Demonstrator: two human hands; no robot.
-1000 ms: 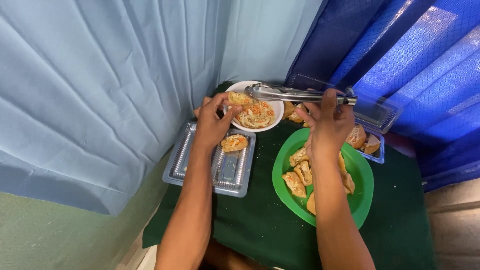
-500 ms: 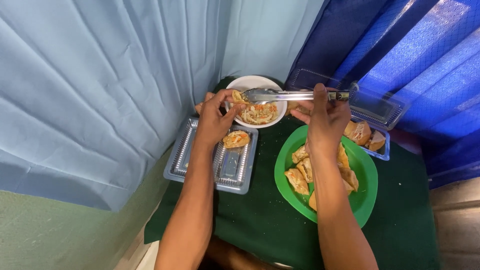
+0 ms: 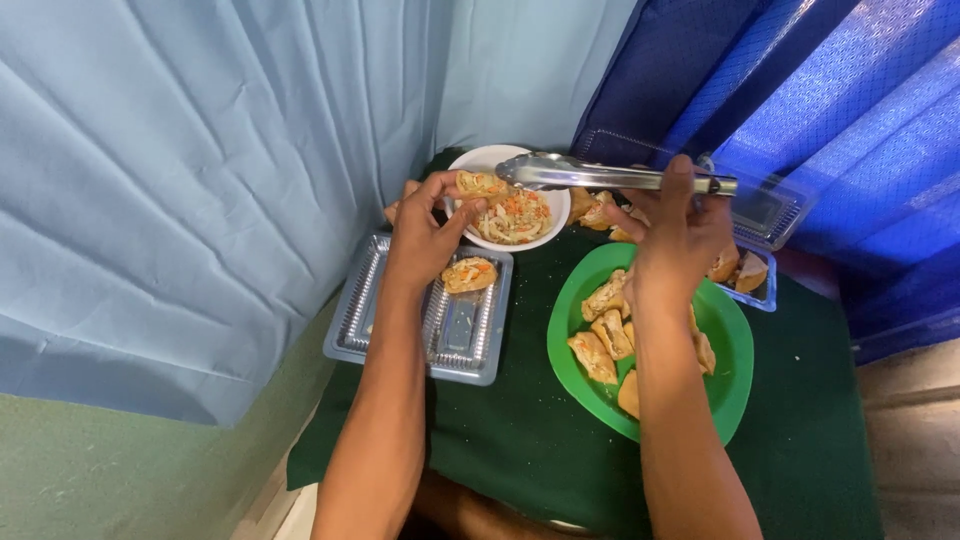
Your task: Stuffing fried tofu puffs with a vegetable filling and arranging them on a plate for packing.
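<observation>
I see the left hand [image 3: 425,230] pinching 1 filled pastry [image 3: 480,184] over the white bowl [image 3: 515,205]; right hand [image 3: 675,235] grips metal tongs [image 3: 600,175], tips closed there.

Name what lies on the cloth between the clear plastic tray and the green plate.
Nothing: in the head view, only bare dark green cloth separates the tray from the plate.

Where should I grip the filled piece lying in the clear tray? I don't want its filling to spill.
Grip the filled piece by its two pastry edges, coming from above. It lies flat in the tray with the filling facing up, so a level side pinch should keep the filling in. The left hand is nearest.
</observation>
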